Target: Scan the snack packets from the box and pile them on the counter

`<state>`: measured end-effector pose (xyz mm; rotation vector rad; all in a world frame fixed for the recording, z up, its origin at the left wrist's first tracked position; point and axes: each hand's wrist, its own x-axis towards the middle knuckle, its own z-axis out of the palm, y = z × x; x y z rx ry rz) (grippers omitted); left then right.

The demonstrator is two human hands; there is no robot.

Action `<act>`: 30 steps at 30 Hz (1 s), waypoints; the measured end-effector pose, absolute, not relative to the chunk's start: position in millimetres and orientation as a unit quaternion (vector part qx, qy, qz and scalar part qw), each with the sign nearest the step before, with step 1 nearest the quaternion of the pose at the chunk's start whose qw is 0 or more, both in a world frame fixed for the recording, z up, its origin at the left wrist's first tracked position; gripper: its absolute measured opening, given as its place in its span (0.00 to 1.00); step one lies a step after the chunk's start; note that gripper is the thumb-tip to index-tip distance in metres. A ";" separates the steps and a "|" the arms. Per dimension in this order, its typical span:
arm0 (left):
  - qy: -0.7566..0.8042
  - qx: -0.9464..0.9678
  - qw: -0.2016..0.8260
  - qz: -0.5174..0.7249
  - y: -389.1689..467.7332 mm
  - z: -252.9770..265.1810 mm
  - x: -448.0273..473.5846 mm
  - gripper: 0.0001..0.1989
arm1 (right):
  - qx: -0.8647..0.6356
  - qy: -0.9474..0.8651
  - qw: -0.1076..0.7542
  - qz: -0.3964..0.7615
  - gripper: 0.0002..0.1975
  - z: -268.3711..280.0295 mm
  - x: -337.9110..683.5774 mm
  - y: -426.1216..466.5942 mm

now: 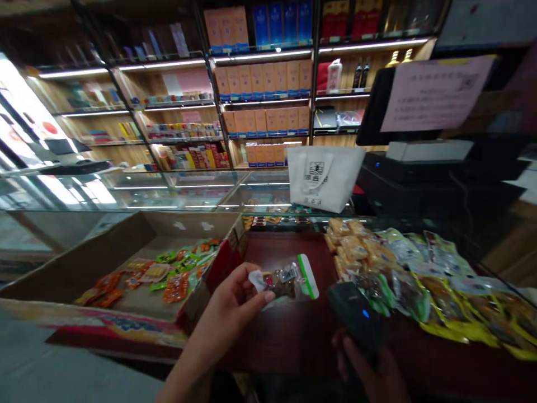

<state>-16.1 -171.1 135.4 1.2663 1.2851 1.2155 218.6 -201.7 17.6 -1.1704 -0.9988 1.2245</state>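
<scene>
My left hand (235,305) pinches one end of a small clear snack packet (287,280) with brown contents, a label and a green-and-white edge. It is held over the dark red counter (289,347). In my right hand (363,364) is a black handheld barcode scanner (356,316) with a blue light, its head to the right of the packet. Some blur lies over the scanner and the right fingers. Right of the scanner lie green-edged snack packets (411,294) and larger yellow-edged packets (451,308).
Left of my hands sits an open cardboard box (142,235) holding small orange and green packets (176,288). Yellowish wrapped snacks (356,246) are piled at right. Behind stand a white paper bag (323,179) on the glass case (268,187) and a black monitor (373,106).
</scene>
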 end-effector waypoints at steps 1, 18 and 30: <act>0.520 0.511 0.478 0.490 -173.7 128.8 -5.9 0.17 | -0.481 -0.431 0.572 0.507 0.25 25.5 219.9 -200.2; 0.507 0.365 0.572 0.531 -192.7 80.9 55.6 0.15 | -0.515 -0.402 0.596 0.468 0.17 66.5 235.3 -217.2; 0.550 0.480 0.344 0.590 -173.7 71.3 51.9 0.05 | -0.446 -0.470 0.529 0.549 0.26 54.8 253.0 -247.8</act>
